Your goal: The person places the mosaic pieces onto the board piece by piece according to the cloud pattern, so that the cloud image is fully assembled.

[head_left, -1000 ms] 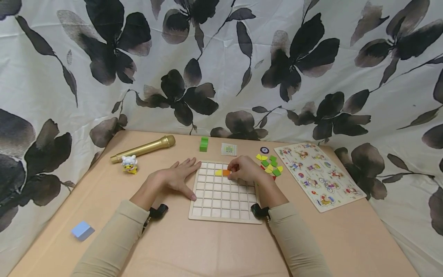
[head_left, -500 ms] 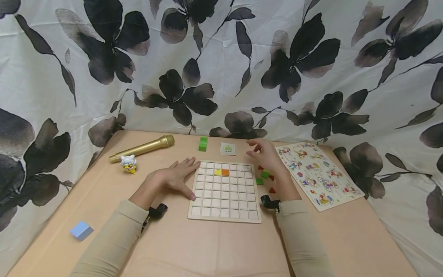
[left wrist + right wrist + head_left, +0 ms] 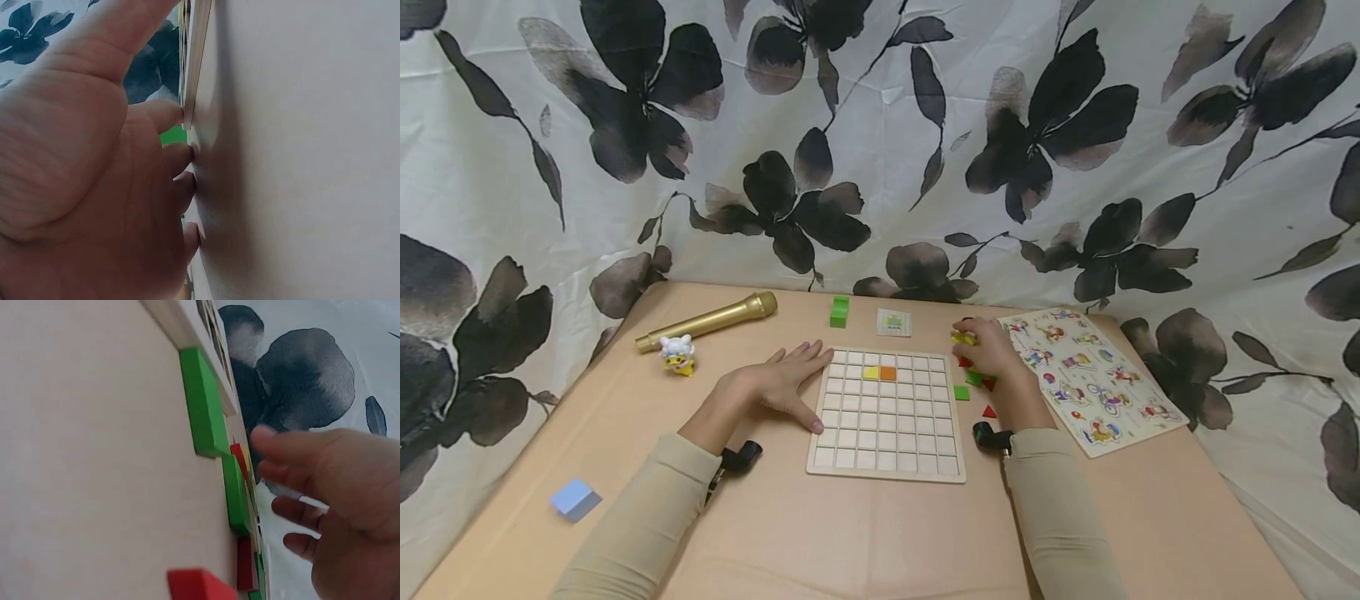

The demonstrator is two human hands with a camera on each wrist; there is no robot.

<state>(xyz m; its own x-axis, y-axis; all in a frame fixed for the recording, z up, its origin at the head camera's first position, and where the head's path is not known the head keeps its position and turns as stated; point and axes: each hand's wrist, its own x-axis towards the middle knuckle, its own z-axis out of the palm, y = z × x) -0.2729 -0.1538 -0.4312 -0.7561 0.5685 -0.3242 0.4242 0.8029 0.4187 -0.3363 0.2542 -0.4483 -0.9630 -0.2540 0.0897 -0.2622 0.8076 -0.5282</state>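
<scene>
My left hand (image 3: 771, 390) lies with spread fingers along the left side of a white gridded board (image 3: 877, 442), its thumb and fingertips touching the edge. Two pieces sit side by side in the board's upper rows, a yellow tile (image 3: 871, 372) and an orange tile (image 3: 888, 374). Past the board's right edge, my right hand (image 3: 992, 352) hovers over a pile of small pieces, fingertips by some yellow pieces (image 3: 964, 338). Its fingers are loosely bent in the right wrist view, with nothing visible between them. A green piece (image 3: 203, 403) and a red triangle (image 3: 989, 412) lie nearby; the hand hides part of the pile.
Behind the board are a small pattern card (image 3: 894, 322) and a green block (image 3: 839, 312). A picture board (image 3: 1093, 379) lies at right. On the left are a gold microphone (image 3: 707, 322), a small figurine (image 3: 677, 356) and a blue block (image 3: 576, 500).
My right hand has left the orange tile on the board, moved right and come down over the loose pieces. The left hand has stayed at the board's edge.
</scene>
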